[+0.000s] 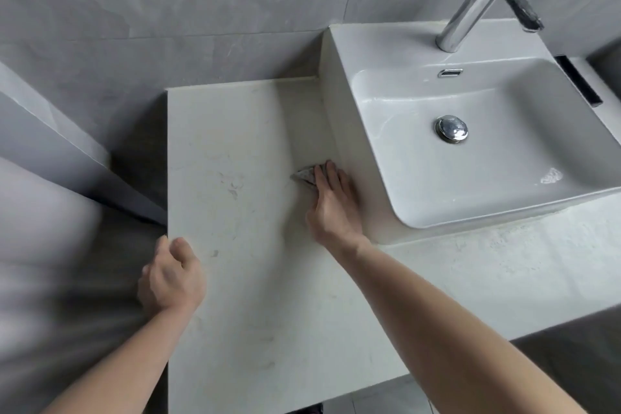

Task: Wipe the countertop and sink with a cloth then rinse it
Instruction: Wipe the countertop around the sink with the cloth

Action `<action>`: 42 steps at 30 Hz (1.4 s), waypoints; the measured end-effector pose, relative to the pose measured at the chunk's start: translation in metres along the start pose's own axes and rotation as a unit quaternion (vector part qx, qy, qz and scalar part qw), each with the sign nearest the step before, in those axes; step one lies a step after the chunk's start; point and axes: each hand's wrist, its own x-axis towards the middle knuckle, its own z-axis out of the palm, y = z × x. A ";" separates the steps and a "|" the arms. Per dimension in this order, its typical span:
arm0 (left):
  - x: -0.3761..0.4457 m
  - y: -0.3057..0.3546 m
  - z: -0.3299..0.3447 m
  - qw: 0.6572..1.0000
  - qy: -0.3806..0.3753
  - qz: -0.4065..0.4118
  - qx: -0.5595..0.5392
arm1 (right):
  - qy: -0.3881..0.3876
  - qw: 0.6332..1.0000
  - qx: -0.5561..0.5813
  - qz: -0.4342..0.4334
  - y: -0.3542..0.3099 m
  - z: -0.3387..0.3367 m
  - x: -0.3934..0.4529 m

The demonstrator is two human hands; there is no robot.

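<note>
right hand point(331, 202): grip flat, pressing cloth point(306, 177) on tabletop point(242, 212) | cloth peeks out at its 11 o'clock, beside sink point(339, 118) wall | left hand point(171, 274): grip curled on tabletop edge, holding nothing, farther off

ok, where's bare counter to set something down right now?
Largest free patch: countertop between the left hand at its left edge and the right forearm. Also free: the back strip along the wall, left of the sink, and the front strip before the basin. Crowded: beside the sink's left wall, where the right hand presses the cloth.
</note>
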 end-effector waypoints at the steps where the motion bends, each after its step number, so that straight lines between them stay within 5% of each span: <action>1: 0.000 0.000 0.000 1.000 0.000 -0.003 0.002 | -0.008 1.000 0.000 0.002 -0.003 -0.001 0.008; 23: 0.003 0.002 0.003 0.999 0.004 0.004 -0.037 | -0.054 0.995 -0.037 -0.081 -0.085 0.002 0.230; 32: 0.004 -0.002 0.003 1.000 0.014 0.011 -0.026 | -0.115 0.954 0.056 -0.270 -0.093 0.030 0.101; 42: 0.009 -0.012 0.009 1.000 -0.012 0.003 0.018 | -0.157 0.945 0.077 -0.276 -0.033 0.032 -0.116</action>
